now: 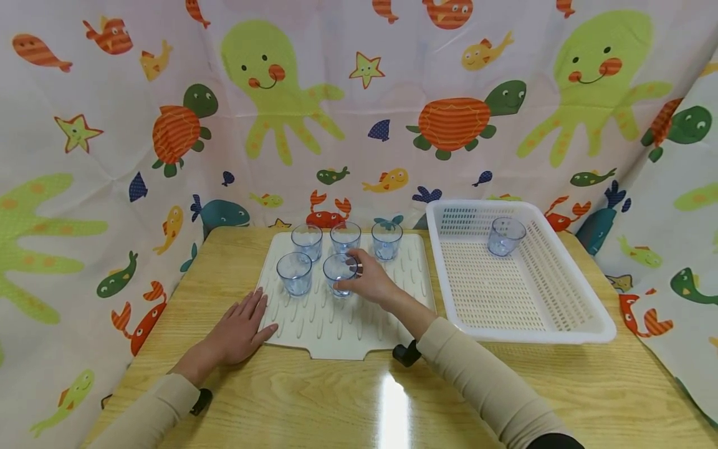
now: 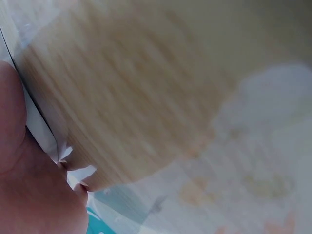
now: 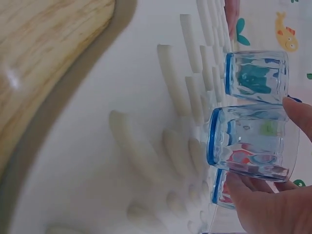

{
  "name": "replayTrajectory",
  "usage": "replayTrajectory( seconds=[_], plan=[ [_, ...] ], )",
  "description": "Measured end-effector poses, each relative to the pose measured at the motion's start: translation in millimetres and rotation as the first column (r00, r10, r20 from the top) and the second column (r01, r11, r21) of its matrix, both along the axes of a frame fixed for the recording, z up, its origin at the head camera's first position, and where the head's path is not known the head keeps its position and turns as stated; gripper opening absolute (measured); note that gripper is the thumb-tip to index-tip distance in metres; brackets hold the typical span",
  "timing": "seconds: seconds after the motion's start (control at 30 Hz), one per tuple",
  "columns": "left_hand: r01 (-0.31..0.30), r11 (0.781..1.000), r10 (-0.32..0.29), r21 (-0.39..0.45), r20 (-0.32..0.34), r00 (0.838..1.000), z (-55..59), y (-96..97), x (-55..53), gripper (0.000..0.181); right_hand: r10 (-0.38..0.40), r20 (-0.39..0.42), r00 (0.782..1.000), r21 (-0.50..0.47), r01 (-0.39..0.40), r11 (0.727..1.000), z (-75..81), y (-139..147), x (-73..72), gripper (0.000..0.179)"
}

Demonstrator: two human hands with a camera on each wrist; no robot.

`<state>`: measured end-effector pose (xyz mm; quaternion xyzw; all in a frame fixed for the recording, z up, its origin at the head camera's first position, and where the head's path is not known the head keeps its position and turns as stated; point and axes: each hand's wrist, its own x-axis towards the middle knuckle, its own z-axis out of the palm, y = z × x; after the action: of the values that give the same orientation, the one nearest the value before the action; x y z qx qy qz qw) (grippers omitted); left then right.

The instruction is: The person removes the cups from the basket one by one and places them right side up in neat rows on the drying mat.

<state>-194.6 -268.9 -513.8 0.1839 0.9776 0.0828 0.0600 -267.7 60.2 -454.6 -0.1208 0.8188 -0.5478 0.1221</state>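
Observation:
My right hand (image 1: 367, 279) grips a clear bluish drinking glass (image 1: 339, 274) that stands upright in the front row on a white ribbed drying mat (image 1: 342, 333). In the right wrist view, thumb and fingers (image 3: 273, 207) are on opposite sides of this glass (image 3: 251, 141), whose base is close against the mat. To its left is a matching glass (image 1: 295, 274), and behind are three more in a row, including a back right glass (image 1: 387, 240). My left hand (image 1: 238, 330) lies flat with fingers extended, on the table at the mat's left edge.
A white perforated plastic basket (image 1: 449, 274) stands right of the mat, with one similar glass (image 1: 506, 237) at its back right. Under everything is a wooden table (image 1: 314, 399). A curtain (image 1: 348, 81) printed with sea animals hangs behind and at both sides.

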Motion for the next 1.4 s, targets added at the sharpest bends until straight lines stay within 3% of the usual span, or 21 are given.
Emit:
replayTrajectory(
  seconds=[0.3, 0.5, 1.07, 1.4],
  plan=[
    [-0.001, 1.000, 0.001, 0.020, -0.003, 1.000, -2.7, -0.7, 0.6, 0.085, -0.013, 0.016, 1.000, -0.009, 0.013, 1.000, -0.4, 5.8, 10.6, 0.090],
    [0.001, 1.000, -0.001, 0.010, -0.011, 1.000, -5.1, -3.0, -1.8, 0.086, -0.033, -0.018, 0.999, 0.037, 0.034, 0.999, 5.2, 14.8, 20.9, 0.090],
    [-0.004, 1.000, 0.004, 0.015, 0.004, 1.000, -6.6, -3.3, -2.1, 0.087, -0.050, -0.047, 0.998, 0.085, 0.054, 0.995, 31.1, 40.1, 51.1, 0.090],
    [0.001, 1.000, -0.001, 0.018, -0.002, 1.000, -6.6, -2.0, -2.0, 0.086, -0.033, -0.075, 0.997, 0.127, 0.043, 0.991, 49.1, 62.2, 58.7, 0.085]
  ],
)
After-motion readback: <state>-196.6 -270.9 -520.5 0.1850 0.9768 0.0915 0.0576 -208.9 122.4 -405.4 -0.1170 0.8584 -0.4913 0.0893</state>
